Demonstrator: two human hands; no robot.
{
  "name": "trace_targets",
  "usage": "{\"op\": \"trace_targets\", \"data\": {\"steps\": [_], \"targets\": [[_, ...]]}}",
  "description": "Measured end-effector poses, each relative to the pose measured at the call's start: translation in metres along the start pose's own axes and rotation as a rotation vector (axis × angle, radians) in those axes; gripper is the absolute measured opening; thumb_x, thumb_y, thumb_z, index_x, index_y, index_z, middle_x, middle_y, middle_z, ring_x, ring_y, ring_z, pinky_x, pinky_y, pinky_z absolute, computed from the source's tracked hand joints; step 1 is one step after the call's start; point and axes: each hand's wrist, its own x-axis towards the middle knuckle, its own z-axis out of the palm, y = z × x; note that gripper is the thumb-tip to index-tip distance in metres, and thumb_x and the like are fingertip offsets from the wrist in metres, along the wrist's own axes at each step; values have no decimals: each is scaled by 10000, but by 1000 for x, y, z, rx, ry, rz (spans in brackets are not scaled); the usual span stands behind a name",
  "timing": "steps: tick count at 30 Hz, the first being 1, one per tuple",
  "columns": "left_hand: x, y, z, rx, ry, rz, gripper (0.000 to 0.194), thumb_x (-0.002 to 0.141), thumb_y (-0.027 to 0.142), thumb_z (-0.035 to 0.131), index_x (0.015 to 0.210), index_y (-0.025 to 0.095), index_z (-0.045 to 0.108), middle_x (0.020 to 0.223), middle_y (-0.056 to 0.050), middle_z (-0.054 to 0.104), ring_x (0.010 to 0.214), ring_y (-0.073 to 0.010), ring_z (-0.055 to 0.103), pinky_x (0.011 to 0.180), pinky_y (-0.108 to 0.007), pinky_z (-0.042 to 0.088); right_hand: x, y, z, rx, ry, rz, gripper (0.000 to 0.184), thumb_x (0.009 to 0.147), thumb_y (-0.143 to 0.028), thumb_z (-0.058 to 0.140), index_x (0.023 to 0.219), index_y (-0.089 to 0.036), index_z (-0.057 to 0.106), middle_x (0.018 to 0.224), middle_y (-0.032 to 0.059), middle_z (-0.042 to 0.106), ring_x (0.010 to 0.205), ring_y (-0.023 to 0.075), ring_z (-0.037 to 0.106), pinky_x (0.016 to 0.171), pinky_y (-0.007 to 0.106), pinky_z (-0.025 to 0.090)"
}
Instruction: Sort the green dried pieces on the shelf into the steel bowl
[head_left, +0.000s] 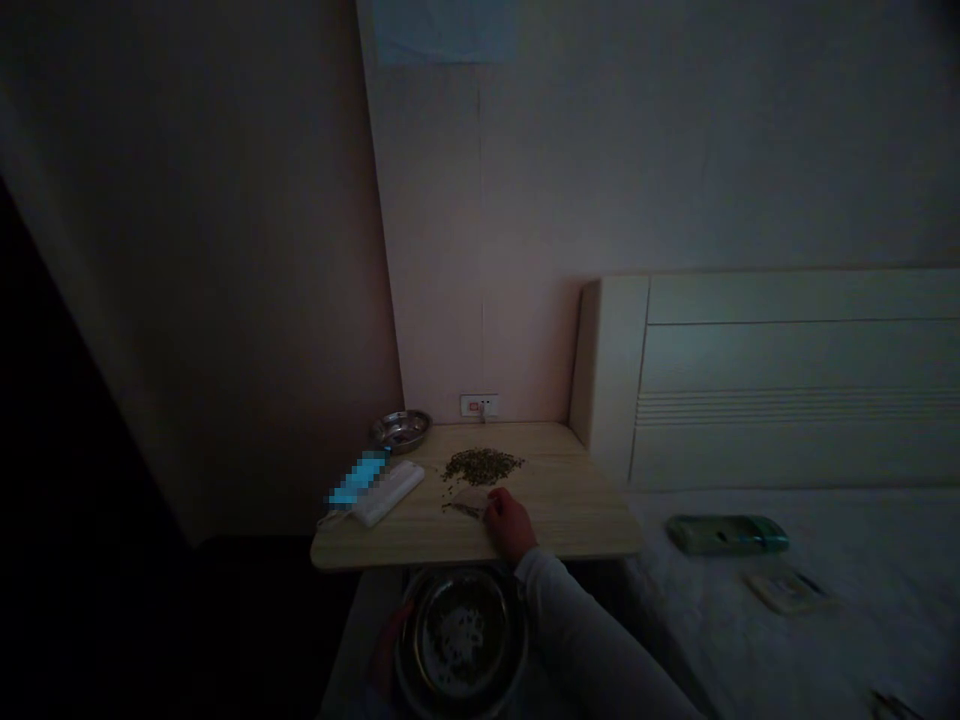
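Observation:
My right hand [511, 525] is closed over the front of a wooden tabletop [577, 515], its fingers pinching a thin, pale flat piece [472, 496] whose kind I cannot make out. A few dark bits lie along that piece's left edge. Just beyond it, a loose heap of small brownish-green grains or seeds [480, 465] is spread on the wood. Below the table's front edge, a round metal bowl [517, 650] has a scatter of similar grains on its bottom. My left hand [388, 645], dim and partly hidden, grips the bowl's left rim.
A smaller metal bowl [401, 430] stands at the table's back left. Nearer are a white power strip [390, 493] and a blurred-out bright screen [358, 480]. A wall socket [478, 406] sits behind. On the bed to the right lies a green case-like object [727, 535].

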Motion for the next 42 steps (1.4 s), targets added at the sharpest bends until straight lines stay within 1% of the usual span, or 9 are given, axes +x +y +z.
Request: {"op": "trace_targets", "data": {"steps": [2, 5, 8, 13, 17, 25, 30, 35, 42], "targets": [[-8, 1, 10, 10, 40, -33, 165, 593, 167, 502, 460, 199, 595, 577, -44, 661, 1029, -243, 440, 918, -353, 268, 0, -1, 0, -17, 7, 10, 180, 691, -166, 369, 828, -169, 486, 648, 30, 541, 607, 130, 482, 549, 221, 320], [-20, 5, 22, 3, 97, 2, 195, 602, 122, 483, 454, 182, 597, 571, -45, 659, 1019, -225, 452, 927, -314, 251, 1, 0, 0, -53, 16, 14, 179, 695, -172, 374, 829, -161, 492, 669, 41, 547, 622, 131, 483, 556, 221, 319], [-28, 9, 29, -7, 156, -8, 259, 600, 80, 463, 390, 195, 562, 518, -36, 646, 958, -231, 502, 894, -318, 302, 2, 0, 1, -69, 6, 21, 190, 707, -180, 368, 854, -157, 488, 676, 40, 551, 624, 124, 482, 567, 217, 321], [-19, 5, 21, 2, 171, 26, 213, 586, 88, 481, 422, 182, 579, 487, -17, 631, 848, -223, 561, 862, -328, 332, 3, -5, 1, -108, -16, 60, 196, 729, -198, 359, 874, -147, 482, 701, 42, 560, 641, 114, 486, 567, 207, 316], [-9, -1, 13, -25, 124, -63, 194, 607, 117, 480, 463, 147, 606, 493, -38, 630, 777, -220, 582, 838, -324, 347, 3, -10, 0, -168, -38, 84, 196, 731, -207, 375, 886, -144, 477, 716, 46, 565, 648, 113, 490, 570, 208, 311], [-11, -1, 14, -83, 63, -114, 181, 617, 139, 473, 514, 140, 623, 606, -69, 662, 934, -258, 511, 846, -342, 339, 4, -19, 3, -260, -86, 84, 234, 754, -246, 351, 942, -167, 468, 802, 55, 579, 715, 128, 512, 583, 219, 311], [-4, -3, 8, -84, 130, -70, 151, 584, 118, 497, 489, 149, 611, 569, -64, 658, 982, -245, 478, 873, -334, 316, 2, -22, 4, -295, -91, 55, 253, 772, -254, 327, 969, -165, 458, 796, 62, 581, 735, 130, 519, 600, 222, 319], [4, -8, 0, -124, 40, -141, 147, 610, 164, 495, 578, 137, 637, 641, -73, 671, 978, -243, 482, 865, -340, 327, 0, -24, 4, -361, -113, -1, 253, 780, -275, 318, 969, -177, 455, 807, 59, 583, 741, 133, 523, 599, 221, 322], [-5, -5, 7, -116, 96, -145, 187, 620, 134, 476, 485, 144, 604, 553, -54, 656, 874, -230, 547, 842, -319, 342, -2, -31, 1, -495, -145, -74, 269, 796, -311, 285, 964, -197, 461, 828, 61, 576, 729, 143, 520, 596, 234, 327]]}}
